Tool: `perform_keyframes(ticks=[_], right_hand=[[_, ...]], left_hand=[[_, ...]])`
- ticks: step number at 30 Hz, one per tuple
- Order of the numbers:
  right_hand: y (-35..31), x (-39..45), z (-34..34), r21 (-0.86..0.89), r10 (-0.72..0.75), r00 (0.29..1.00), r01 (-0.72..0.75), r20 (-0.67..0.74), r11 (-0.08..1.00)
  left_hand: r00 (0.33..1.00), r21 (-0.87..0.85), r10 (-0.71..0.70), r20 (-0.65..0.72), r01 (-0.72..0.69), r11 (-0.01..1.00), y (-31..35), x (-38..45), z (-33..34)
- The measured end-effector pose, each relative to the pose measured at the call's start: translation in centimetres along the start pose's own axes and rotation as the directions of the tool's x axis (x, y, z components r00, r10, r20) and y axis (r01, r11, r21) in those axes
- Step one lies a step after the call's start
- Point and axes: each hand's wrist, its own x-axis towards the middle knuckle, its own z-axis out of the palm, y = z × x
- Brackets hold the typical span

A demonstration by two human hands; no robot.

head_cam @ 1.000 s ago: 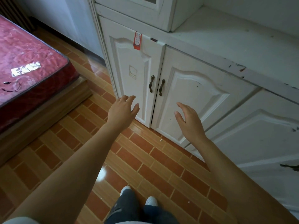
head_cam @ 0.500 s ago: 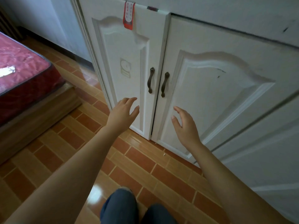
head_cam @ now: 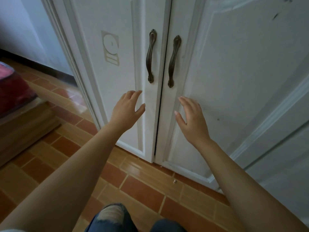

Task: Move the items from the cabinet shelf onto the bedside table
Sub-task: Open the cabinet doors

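Change: you moved closer; both hands rose toward the two dark curved metal handles (head_cam: 151, 56).
Left hand (head_cam: 126, 111): empty, fingers spread.
Right hand (head_cam: 192, 119): empty, fingers spread.
White wooden cabinet doors (head_cam: 234, 72): not opened yet, so nothing was moved.

Left hand (head_cam: 125, 109): fingers loosely spread, holding nothing, raised in front of the left cabinet door (head_cam: 117, 67), below its dark handle (head_cam: 150, 56).
Right hand (head_cam: 192, 119): fingers relaxed, holding nothing, before the right cabinet door (head_cam: 234, 72), below its dark handle (head_cam: 173, 61).
Both doors closed, seam running between the two hands.
Pale square sticker (head_cam: 110, 47): on the left door, above and left of the left hand.
Brown tiled floor (head_cam: 142, 190): beneath both forearms.
Red mattress (head_cam: 11, 91): far left of the left hand, on a wooden base (head_cam: 25, 128).
Jeans-clad knees (head_cam: 113, 218): between the forearms, at the bottom edge.
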Motion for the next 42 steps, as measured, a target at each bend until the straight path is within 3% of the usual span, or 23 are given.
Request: perform_keyframes(ticks=[9,16,26,34,42], right_hand=[[0.1,2.1,-0.9,-0.226,-0.165,0.984,0.148,-0.059,0.963],[0.9,4.8,-1.4,-0.449,-0.262,0.965,0.234,0.0,0.862],[0.8,4.9,-1.0,-0.568,-0.238,0.971,0.204,0.016,0.797],[0.8,4.8,-0.5,-0.697,-0.194,0.981,0.152,0.018,0.701],[0.2,4.5,-0.8,-0.669,-0.183,0.982,0.164,0.043,0.725]], left_hand=[[0.986,0.066,0.069,-0.153,-0.059,0.996,1.3,2.7,-1.2],[0.963,0.064,0.106,-0.246,-0.093,0.994,2.7,5.0,-2.5],[0.919,-0.123,-0.025,-0.393,-0.026,0.992,3.5,6.6,-1.8],[0.914,-0.249,-0.131,-0.384,0.034,0.968,4.5,7.0,-1.6],[0.893,-0.303,-0.184,-0.41,0.056,0.951,4.5,5.2,-2.3]])
